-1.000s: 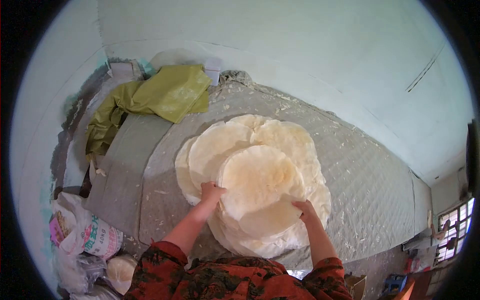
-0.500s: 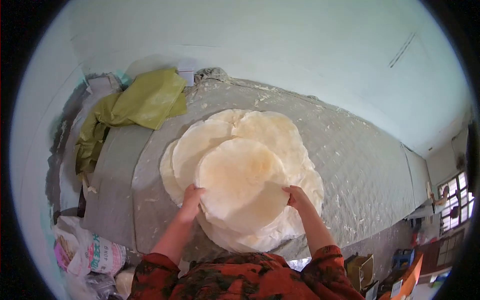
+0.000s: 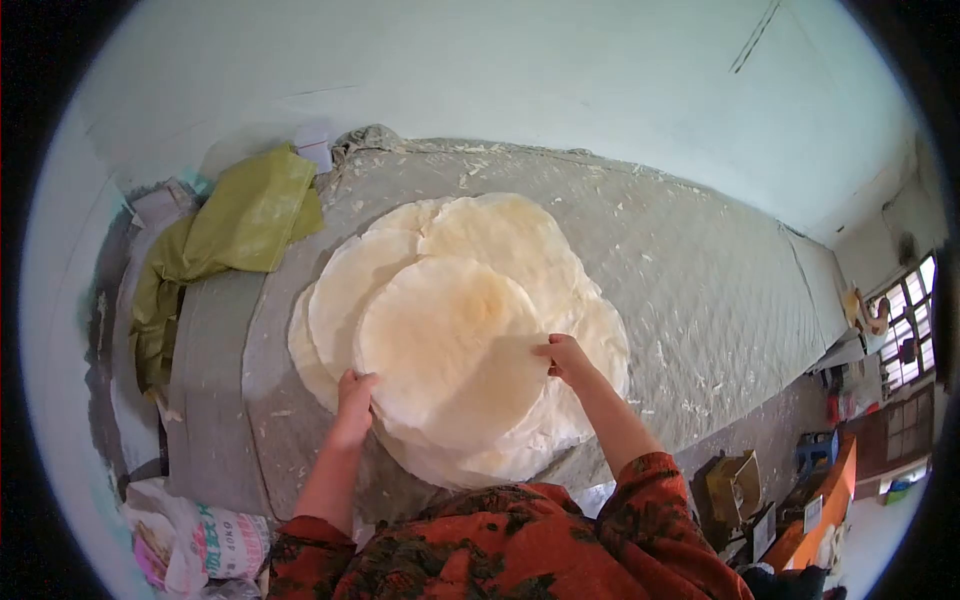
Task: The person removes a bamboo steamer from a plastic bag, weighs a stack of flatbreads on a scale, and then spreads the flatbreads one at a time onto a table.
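Note:
A large, thin, round cream-coloured sheet, like a flatbread (image 3: pixel 450 350), lies tilted over a pile of similar sheets (image 3: pixel 500 225). My left hand (image 3: pixel 354 402) pinches its lower left edge, thumb on top. My right hand (image 3: pixel 568 360) pinches the right edge, with the fingertips partly hidden. A faint brownish patch marks the sheet's upper right part. Beneath it the other sheets overlap unevenly, spreading out to the left, back and right. The pile rests on a grey quilted cover (image 3: pixel 690 290) strewn with pale crumbs and flakes.
Folded olive-green cloth (image 3: pixel 245 215) lies at the back left, near a small white box (image 3: pixel 314 148). A printed white sack (image 3: pixel 215 545) stands at the lower left. To the lower right are a cardboard box (image 3: pixel 733 485) and a blue stool (image 3: pixel 818 452). A wall runs along the back.
The view has turned, so the scene sits further left. My right hand has come up along the sheet's right edge, while my left hand keeps its pinch on the left.

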Tool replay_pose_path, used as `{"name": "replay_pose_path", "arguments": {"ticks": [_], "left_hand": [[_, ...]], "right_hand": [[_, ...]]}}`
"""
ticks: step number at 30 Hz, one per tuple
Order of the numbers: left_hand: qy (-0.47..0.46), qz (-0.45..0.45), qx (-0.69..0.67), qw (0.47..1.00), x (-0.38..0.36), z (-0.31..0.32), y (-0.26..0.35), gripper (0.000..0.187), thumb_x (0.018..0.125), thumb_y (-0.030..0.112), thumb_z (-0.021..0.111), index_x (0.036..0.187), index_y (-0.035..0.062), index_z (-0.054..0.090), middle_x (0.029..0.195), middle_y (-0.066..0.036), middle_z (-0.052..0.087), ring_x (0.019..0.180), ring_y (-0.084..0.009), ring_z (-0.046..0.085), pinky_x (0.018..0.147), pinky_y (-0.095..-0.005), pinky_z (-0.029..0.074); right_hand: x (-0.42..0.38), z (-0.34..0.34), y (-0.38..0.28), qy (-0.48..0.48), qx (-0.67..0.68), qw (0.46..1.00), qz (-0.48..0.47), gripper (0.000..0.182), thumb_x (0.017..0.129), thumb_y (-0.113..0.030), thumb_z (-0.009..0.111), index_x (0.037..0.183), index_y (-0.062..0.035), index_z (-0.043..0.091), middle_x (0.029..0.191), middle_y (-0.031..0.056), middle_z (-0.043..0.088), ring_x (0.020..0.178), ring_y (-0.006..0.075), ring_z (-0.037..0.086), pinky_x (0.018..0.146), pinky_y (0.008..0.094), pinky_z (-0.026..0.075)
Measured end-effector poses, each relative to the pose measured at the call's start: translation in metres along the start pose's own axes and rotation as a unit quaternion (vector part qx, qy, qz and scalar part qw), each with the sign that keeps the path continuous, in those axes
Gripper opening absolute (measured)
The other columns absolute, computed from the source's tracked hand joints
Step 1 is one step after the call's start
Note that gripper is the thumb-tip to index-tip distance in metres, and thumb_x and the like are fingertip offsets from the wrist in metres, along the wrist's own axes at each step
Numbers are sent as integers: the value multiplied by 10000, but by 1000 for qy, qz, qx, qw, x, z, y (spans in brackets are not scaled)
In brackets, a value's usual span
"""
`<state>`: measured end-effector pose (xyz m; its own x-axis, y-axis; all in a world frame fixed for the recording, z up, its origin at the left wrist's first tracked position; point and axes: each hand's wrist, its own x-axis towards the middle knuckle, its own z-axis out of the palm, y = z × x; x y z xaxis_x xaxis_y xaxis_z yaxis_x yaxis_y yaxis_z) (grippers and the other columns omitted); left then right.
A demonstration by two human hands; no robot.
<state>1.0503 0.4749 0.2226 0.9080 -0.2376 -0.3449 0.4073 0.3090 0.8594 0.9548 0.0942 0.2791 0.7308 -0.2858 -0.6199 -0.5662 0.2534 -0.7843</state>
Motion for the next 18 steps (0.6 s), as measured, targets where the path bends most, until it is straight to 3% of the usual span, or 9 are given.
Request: {"name": "replay_pose_path", "arguments": {"ticks": [2, 5, 9, 12, 14, 18], "left_hand": [[54, -10, 68, 996, 1, 0, 0, 297, 715, 8, 570, 1002, -41, 512, 912, -121, 598, 838, -240, 603, 762, -348, 490], [78, -2, 90, 993, 3, -2, -2, 310, 703, -5, 583, 1003, -24, 510, 915, -120, 596, 829, -246, 603, 739, -349, 497], [46, -7, 69, 997, 5, -4, 3, 309, 709, -19, 570, 1012, -20, 507, 932, -125, 594, 816, -247, 600, 734, -353, 498], [37, -21, 72, 996, 0, -2, 9, 313, 712, -33, 563, 1019, -27, 505, 939, -127, 591, 809, -245, 596, 734, -357, 497], [42, 83, 82, 992, -3, 5, 15, 335, 717, -27, 564, 1046, -17, 505, 949, -109, 593, 823, -234, 591, 750, -343, 487], [-12, 102, 69, 992, -70, 79, 103, 334, 710, -20, 577, 1033, 29, 507, 962, -63, 584, 860, -191, 566, 761, -299, 463]], "right_hand": [[-1, 2, 3, 10, -20, 998, -57, 278, 732, -151, 670, 929, -4, 539, 873, 128, 590, 731, 241, 608, 582, 394, 497], [8, 3, 8, 30, 54, 998, -18, 328, 700, -126, 691, 959, 5, 537, 884, 130, 592, 743, 257, 609, 620, 405, 498], [-4, 22, -8, 61, 90, 994, -6, 368, 680, -88, 695, 999, 10, 541, 884, 123, 594, 747, 265, 609, 658, 413, 496], [-7, 23, -5, 22, 87, 995, -39, 441, 651, -46, 712, 1051, 15, 537, 911, 110, 603, 776, 254, 611, 703, 375, 499], [-24, 23, -16, -50, 77, 983, -159, 516, 632, -9, 720, 1106, 13, 518, 959, 99, 609, 828, 220, 608, 730, 338, 501], [-124, 8, -32, 25, 61, 973, -221, 566, 648, -3, 704, 1168, 24, 482, 994, 94, 603, 897, 172, 588, 765, 328, 501]]}}
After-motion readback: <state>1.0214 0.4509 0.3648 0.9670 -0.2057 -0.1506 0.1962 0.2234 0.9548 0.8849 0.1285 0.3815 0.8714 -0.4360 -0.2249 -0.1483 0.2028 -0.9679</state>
